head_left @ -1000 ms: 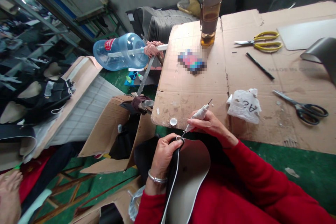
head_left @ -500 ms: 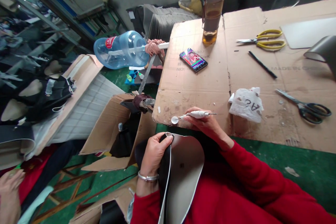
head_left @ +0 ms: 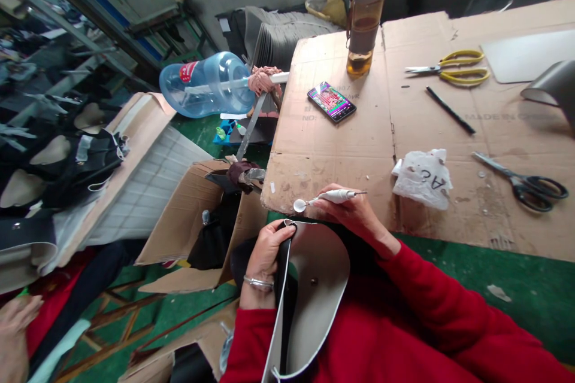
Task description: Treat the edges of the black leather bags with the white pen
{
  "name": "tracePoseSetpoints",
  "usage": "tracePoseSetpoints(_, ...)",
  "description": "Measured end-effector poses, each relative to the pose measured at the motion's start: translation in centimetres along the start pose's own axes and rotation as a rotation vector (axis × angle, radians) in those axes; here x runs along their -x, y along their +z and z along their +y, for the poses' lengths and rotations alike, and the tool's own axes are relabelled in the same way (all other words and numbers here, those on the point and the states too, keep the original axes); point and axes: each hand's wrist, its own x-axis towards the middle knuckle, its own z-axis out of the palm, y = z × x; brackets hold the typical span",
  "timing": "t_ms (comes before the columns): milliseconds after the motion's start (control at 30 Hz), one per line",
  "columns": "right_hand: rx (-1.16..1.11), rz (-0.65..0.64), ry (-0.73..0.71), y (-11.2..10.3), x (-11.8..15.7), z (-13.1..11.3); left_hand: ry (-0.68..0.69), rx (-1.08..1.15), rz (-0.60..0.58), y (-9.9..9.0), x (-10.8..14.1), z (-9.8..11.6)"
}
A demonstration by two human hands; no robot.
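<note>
My left hand [head_left: 266, 249] pinches the upper edge of a folded, curved sheet piece [head_left: 321, 287], pale grey inside and black on the other face. A small dark round dot sits on the grey face. In my right hand [head_left: 353, 215] is a white-handled tool [head_left: 338, 195] with a thin metal tip pointing right. At its left end, a small white disc [head_left: 299, 206] shows on a thin stem, just over the table corner and above the sheet's top edge. My right fingertips are partly hidden behind the tool.
A cardboard-covered table [head_left: 332, 155] holds a phone [head_left: 331, 102], a tea bottle [head_left: 367, 18], yellow-handled scissors [head_left: 449, 67], black scissors [head_left: 525, 182], a black stick [head_left: 450, 111] and a plastic bag [head_left: 422, 179]. A water jug [head_left: 206, 85] and open carton [head_left: 179, 221] are leftward. Another person's hand [head_left: 18, 317] shows lower left.
My left hand has turned slightly and the sheet piece has opened wider, showing more of its inside. My right hand with the white-handled tool has barely moved.
</note>
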Motion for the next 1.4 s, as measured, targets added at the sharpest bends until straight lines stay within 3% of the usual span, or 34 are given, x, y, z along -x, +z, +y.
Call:
tracePoseSetpoints(133, -0.031, 0.002, 0.005, -0.2, -0.2, -0.1, 0.009, 0.028, -0.013, -0.1, 0.0, 0.0)
tracePoseSetpoints(400, -0.306, -0.075, -0.003, -1.2, -0.2, -0.5, -0.017, 0.044, -0.073, -0.1, -0.1, 0.1)
tracePoseSetpoints(1100, -0.293, -0.151, 0.013, -1.4, -0.3, -0.6, -0.009, 0.089, -0.068, 1.2, 0.0, -0.1)
tracePoseSetpoints(1400, -0.355, -0.216, 0.074, -1.4, -0.4, -0.1, 0.023, 0.062, -0.124, 1.7, 0.1, -0.7)
